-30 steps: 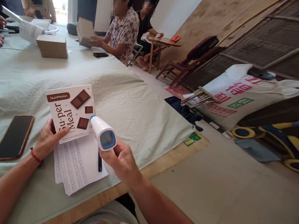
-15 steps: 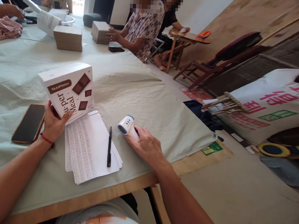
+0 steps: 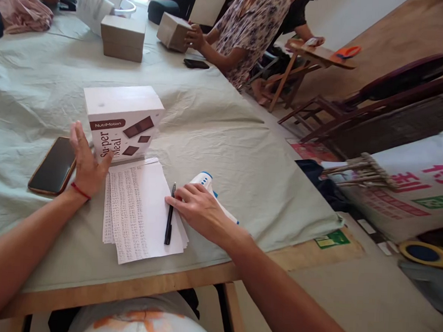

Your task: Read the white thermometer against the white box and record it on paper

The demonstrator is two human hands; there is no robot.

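Note:
A white NutriMotion meal box (image 3: 124,136) with brown chocolate pictures stands upright on the cloth-covered table. My left hand (image 3: 90,156) is against its lower left side, fingers spread and thumb near the front. Below the box lies a stack of printed sheets (image 3: 141,214). On the sheets rests a black pen (image 3: 168,227); my right hand (image 3: 199,207) has its thumb and fingers around the pen's upper part. Partly hidden behind that hand, a white and blue infrared thermometer (image 3: 202,179) lies on the cloth.
A dark-screened phone (image 3: 53,166) lies left of my left hand. Farther back are a brown carton (image 3: 123,39) and another carton (image 3: 172,32) in a seated person's hands. A black phone (image 3: 196,64) lies near them. The wooden table edge (image 3: 125,295) runs close to my body.
The meal box has gone from tilted in my left hand to standing on the table, and the left fingers have opened. My right hand has let go of the thermometer and moved to the pen.

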